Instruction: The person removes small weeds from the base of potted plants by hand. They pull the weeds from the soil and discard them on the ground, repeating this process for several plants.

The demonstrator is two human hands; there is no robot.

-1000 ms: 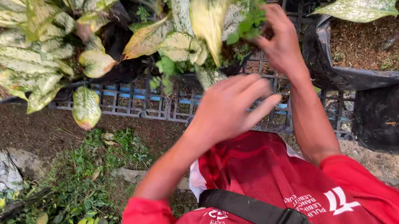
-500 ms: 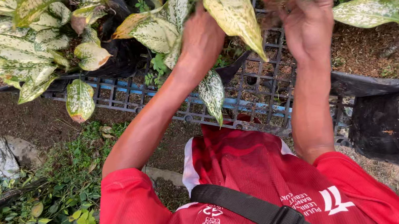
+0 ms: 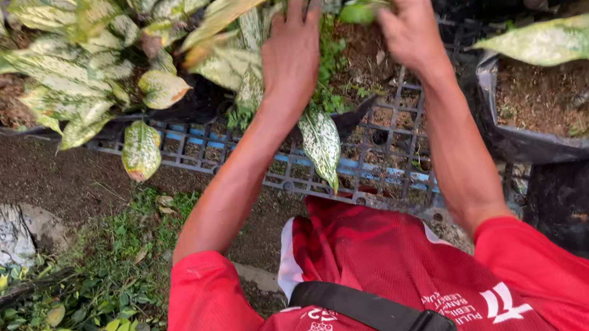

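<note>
Working among the speckled leaves, the left hand lies open with fingers spread, pressed flat on the foliage of the potted plant. To its right, the right hand is closed, pinching a small green sprig. The soil sits between the 2 hands — a low, firm pinch near the stem seems best, so the leaves stay whole.

glossy leaves, black plastic grid tray.

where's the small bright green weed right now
In the head view, upper middle: the small green weed is pinched in the right hand, above the potted plant's soil, beside the left hand.
</note>
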